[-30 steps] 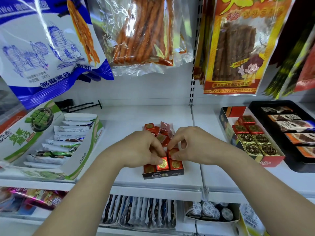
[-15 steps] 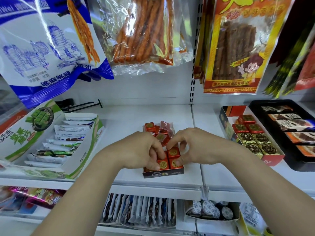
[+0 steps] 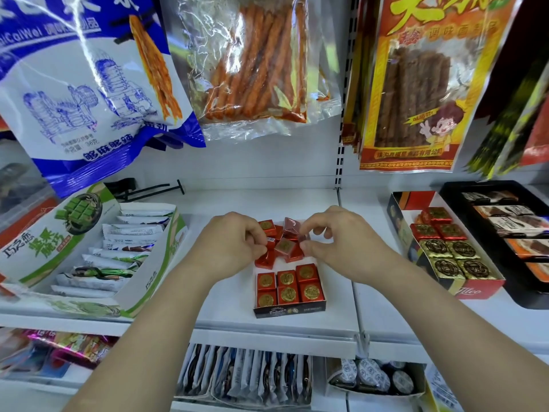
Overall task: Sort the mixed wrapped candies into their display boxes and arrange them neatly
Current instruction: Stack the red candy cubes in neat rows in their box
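Observation:
A small dark display box [image 3: 289,310] sits mid-shelf. Its front holds two neat rows of red square candies [image 3: 286,285] with gold seals. Behind them lies a loose jumble of red candies [image 3: 283,243], some tilted or face down. My left hand [image 3: 234,242] is at the left side of the jumble, thumb and forefinger pinched on a red candy [image 3: 269,239] with a white label. My right hand [image 3: 335,236] is at the right side, fingertips closed on the edge of another red candy [image 3: 303,238].
To the right stands a red box [image 3: 475,291] of red and gold candies, beside a black tray [image 3: 454,188] of bars. A green-and-white box [image 3: 154,281] of wrapped bars lies on the left. Snack bags [image 3: 252,63] hang overhead. More goods fill the lower shelf [image 3: 246,376].
Both hands left the front rows and moved back to the loose pile. The two tidy front rows are now uncovered.

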